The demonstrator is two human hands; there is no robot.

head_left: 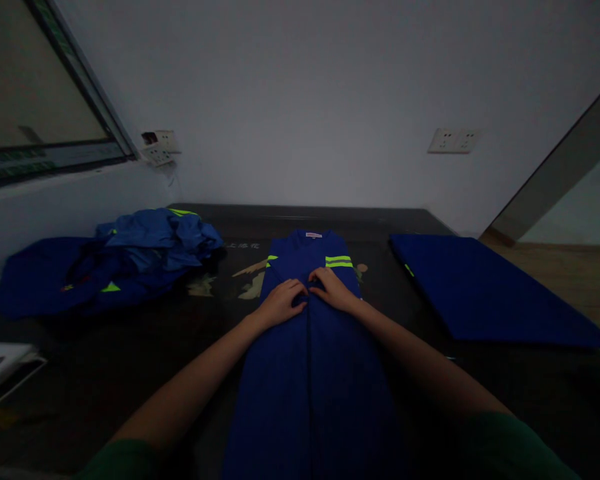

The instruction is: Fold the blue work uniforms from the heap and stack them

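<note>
A dark blue work jacket (pixel 275 393) with a collar, a white neck label and yellow-green reflective stripes lies lengthwise before me, collar at the far end. A dark line runs down its middle towards me. My left hand (pixel 282 301) rests on the upper part, just left of that line, with curled fingers and thumb gripping the cloth. Opposite it, my right hand (pixel 329 289) is bent the same way at the line's right side. The fingertips of both hands almost meet there. Whatever small part of the cloth they pinch is hard to see in the dim light.
On the left lies a crumpled heap of blue clothing (pixel 150 240). A flat, folded blue garment (pixel 490 287) is on the right. A white device (pixel 5 365) with a cable sits at the near left. The dark table (pixel 300 213) meets a white wall with sockets (pixel 453 141).
</note>
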